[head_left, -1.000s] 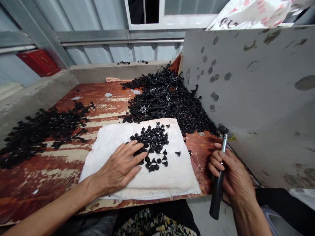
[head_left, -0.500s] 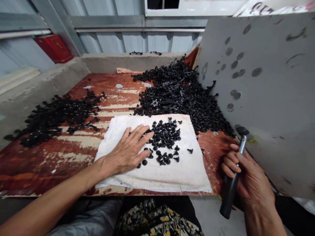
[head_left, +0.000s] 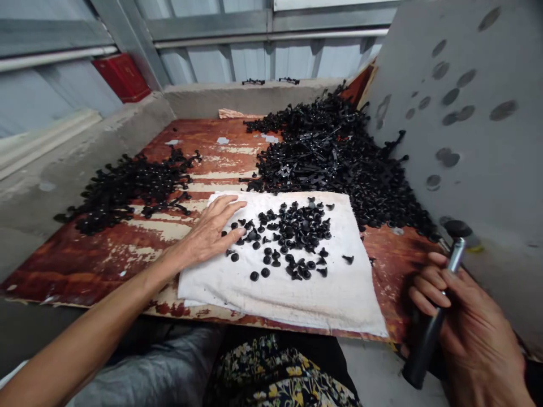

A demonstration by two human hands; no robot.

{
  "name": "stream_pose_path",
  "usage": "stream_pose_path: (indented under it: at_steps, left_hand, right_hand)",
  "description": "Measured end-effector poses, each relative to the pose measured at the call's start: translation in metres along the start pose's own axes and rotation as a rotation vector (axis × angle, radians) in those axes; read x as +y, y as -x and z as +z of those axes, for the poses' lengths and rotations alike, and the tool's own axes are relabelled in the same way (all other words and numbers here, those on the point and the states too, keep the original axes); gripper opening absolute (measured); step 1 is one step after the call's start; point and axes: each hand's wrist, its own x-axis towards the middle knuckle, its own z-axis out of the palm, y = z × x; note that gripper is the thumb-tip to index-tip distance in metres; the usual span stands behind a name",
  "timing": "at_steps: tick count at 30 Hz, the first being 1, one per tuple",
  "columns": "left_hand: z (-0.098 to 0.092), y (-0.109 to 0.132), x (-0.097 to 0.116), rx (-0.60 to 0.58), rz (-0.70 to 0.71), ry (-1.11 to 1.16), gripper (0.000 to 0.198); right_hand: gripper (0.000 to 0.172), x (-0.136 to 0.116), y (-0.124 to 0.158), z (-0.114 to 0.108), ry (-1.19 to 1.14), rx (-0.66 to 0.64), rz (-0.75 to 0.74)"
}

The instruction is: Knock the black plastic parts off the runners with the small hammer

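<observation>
My left hand [head_left: 212,229] lies on a white cloth [head_left: 322,305] with its fingers stretched out and apart, holding nothing. Its thumb touches the left side of a scatter of small black mushroom-shaped rubber pieces [head_left: 305,229]. Off the cloth's right edge, my right hand [head_left: 466,311] is closed around a hand tool [head_left: 428,339] with a black handle and a shiny metal shaft. A black disc [head_left: 458,228] shows at the shaft's upper end; whether it is fixed to the tool I cannot tell.
A large heap of black moulded parts [head_left: 322,152] covers the back right of the worn reddish board [head_left: 106,260]. Another pile of such parts [head_left: 136,183] lies at left. A grey upright panel [head_left: 479,164] borders the right side; a concrete ledge [head_left: 203,99] runs along the back.
My left hand has drawn back leftward, and several black pieces now lie more spread out beside it. The right hand still holds the tool. The view has shifted slightly to the left.
</observation>
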Motion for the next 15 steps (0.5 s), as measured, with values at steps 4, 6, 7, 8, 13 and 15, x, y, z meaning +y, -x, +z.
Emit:
stream_pose_path:
  at_steps: [4, 6, 7, 8, 13, 15]
  left_hand:
    - [0.013, -0.008, 0.001, 0.050, 0.018, -0.055, 0.047]
    - [0.017, -0.017, -0.003, 0.069, -0.025, -0.082, 0.045]
    - [0.017, -0.022, -0.004, 0.083, -0.046, -0.091, 0.045]
    - [0.017, -0.025, -0.005, 0.103, -0.059, -0.097, 0.045]
    - [0.009, -0.014, 0.007, 0.171, 0.093, -0.077, 0.042]
    - [0.015, -0.010, 0.006, 0.173, 0.169, -0.095, 0.034]
  right_hand:
    - [0.039, 0.002, 0.001, -0.001, -0.006, 0.004, 0.009]
    - [0.037, 0.002, 0.000, -0.003, -0.009, -0.010, 0.012]
    - [0.036, 0.002, -0.002, -0.003, -0.017, -0.018, 0.009]
    - [0.035, 0.003, -0.004, -0.004, -0.034, -0.035, 0.011]
    - [0.031, 0.002, -0.006, -0.005, -0.143, -0.132, 0.019]
    - [0.033, 0.002, -0.005, -0.005, -0.165, -0.136, 0.004]
